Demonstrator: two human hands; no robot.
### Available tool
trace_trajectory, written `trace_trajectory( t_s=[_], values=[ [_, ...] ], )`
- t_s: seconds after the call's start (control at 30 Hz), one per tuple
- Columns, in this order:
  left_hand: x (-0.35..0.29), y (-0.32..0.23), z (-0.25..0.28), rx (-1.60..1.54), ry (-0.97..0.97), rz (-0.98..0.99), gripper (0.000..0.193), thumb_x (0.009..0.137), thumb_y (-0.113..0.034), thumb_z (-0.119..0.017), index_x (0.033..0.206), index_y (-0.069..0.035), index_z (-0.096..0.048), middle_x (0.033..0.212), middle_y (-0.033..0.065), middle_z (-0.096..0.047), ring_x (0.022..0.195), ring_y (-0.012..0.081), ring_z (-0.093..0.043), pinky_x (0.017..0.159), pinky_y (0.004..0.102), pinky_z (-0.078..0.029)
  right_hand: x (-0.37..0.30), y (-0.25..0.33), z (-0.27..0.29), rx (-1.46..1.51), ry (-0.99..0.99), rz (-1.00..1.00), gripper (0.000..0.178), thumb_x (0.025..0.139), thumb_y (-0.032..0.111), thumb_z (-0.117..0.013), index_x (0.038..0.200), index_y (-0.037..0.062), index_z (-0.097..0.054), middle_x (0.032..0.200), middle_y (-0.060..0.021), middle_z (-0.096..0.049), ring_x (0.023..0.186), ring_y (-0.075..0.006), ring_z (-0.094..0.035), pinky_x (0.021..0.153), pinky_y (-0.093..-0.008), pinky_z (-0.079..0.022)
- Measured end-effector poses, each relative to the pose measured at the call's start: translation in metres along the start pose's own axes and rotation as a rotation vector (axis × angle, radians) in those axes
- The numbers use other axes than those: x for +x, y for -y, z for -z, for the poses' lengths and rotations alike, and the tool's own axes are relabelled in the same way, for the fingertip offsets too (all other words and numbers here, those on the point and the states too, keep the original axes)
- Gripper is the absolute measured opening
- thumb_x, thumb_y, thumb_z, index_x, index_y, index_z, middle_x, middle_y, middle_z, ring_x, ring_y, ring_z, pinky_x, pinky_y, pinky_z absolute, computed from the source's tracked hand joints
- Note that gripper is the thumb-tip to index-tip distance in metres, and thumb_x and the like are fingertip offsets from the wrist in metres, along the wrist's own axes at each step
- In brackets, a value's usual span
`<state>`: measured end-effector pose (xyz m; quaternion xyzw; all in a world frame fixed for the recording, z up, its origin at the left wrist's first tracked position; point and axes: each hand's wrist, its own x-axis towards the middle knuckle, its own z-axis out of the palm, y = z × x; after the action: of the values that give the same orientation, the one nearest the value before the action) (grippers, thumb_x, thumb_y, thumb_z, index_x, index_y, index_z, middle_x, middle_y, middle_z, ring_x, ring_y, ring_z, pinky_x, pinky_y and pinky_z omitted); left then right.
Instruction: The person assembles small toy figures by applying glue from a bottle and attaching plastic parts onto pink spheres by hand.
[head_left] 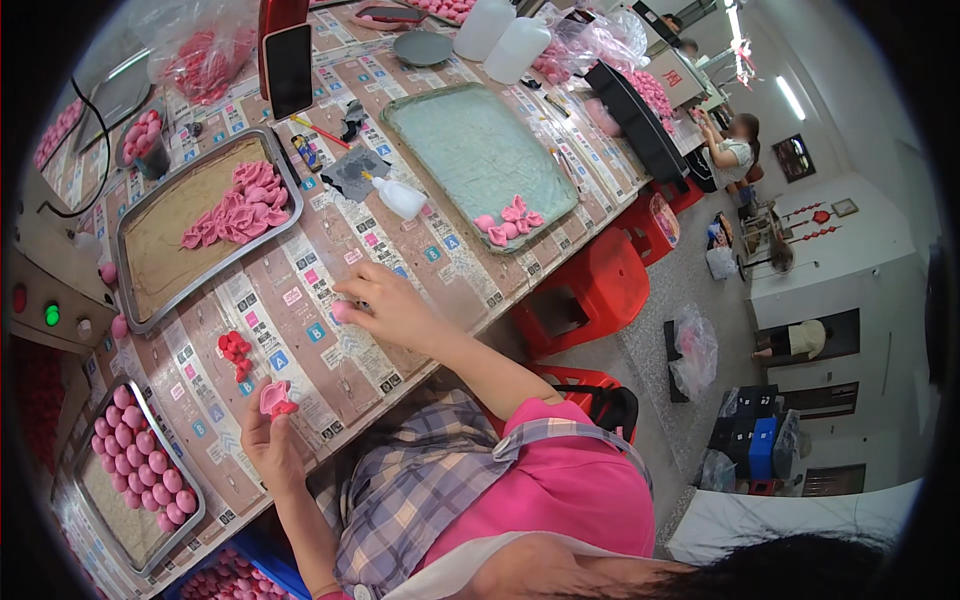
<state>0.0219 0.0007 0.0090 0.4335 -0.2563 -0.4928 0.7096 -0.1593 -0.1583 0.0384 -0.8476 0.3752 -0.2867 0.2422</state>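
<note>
Near the table's front edge, my left hand (272, 452) pinches a small pink cup-shaped piece (275, 398) with a red part at its lower side. A rounded pink piece (344, 311) is held between the thumb and fingers of my right hand (385, 308), low over the patterned table cover. Just beyond my left hand lies a small cluster of red pieces (235, 352). Farther off, a metal tray (150, 260) carries a heap of pink petal-like cups (240, 208). On the left, a smaller tray (105, 520) holds rows of pink ball-shaped pieces (145, 462).
A green-lined tray (470, 150) with several pink pieces stands to the right. A white squeeze bottle (402, 198), a grey cloth (356, 172) and a phone (290, 70) are beyond my hands. Red stools (590, 295) line the table's right edge. Other people are in the background.
</note>
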Motion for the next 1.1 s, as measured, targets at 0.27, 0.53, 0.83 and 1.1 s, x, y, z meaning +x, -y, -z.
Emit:
trace_trajectory(
  t_s=[0.27, 0.53, 0.83, 1.1],
  values=[
    [0.002, -0.012, -0.025, 0.022, 0.018, 0.021, 0.047, 0.073, -0.005, -0.060, 0.116, 0.003, -0.042, 0.104, 0.0089, -0.052, 0.095, 0.0153, -0.050, 0.082, 0.0266, -0.040, 0.000, 0.004, -0.004, -0.122, 0.105, 0.062, 0.016, 0.067, 0.012, -0.061, 0.080, 0.0039, -0.056, 0.072, -0.0089, -0.049, 0.069, -0.0258, -0.051, 0.065, -0.0327, -0.042],
    [0.001, -0.009, -0.023, 0.022, 0.105, 0.132, 0.042, 0.073, -0.007, -0.062, 0.111, 0.000, -0.046, 0.097, 0.0059, -0.055, 0.088, 0.0121, -0.052, 0.076, 0.0239, -0.043, 0.004, 0.049, 0.017, 0.320, 0.206, -0.059, 0.026, 0.061, 0.005, -0.065, 0.087, 0.0026, -0.059, 0.080, -0.0072, -0.056, 0.073, -0.0193, -0.054, 0.063, -0.0284, -0.043],
    [0.001, -0.004, -0.017, -0.008, 0.191, 0.199, 0.039, 0.071, -0.008, -0.065, 0.106, 0.001, -0.050, 0.097, 0.0106, -0.058, 0.088, 0.0172, -0.057, 0.076, 0.0276, -0.047, 0.006, 0.073, 0.013, 0.302, 0.371, 0.285, 0.033, 0.059, 0.009, -0.069, 0.092, 0.0052, -0.060, 0.084, -0.0084, -0.055, 0.079, -0.0230, -0.052, 0.069, -0.0312, -0.041],
    [-0.001, -0.010, -0.019, -0.008, 0.185, 0.207, 0.034, 0.071, -0.001, -0.061, 0.104, 0.002, -0.053, 0.094, 0.0055, -0.057, 0.085, 0.0114, -0.054, 0.076, 0.0250, -0.044, 0.005, 0.074, 0.010, 0.302, 0.366, 0.294, 0.033, 0.063, 0.013, -0.068, 0.094, 0.0066, -0.060, 0.082, -0.0077, -0.053, 0.077, -0.0223, -0.051, 0.066, -0.0311, -0.041]
  ],
)
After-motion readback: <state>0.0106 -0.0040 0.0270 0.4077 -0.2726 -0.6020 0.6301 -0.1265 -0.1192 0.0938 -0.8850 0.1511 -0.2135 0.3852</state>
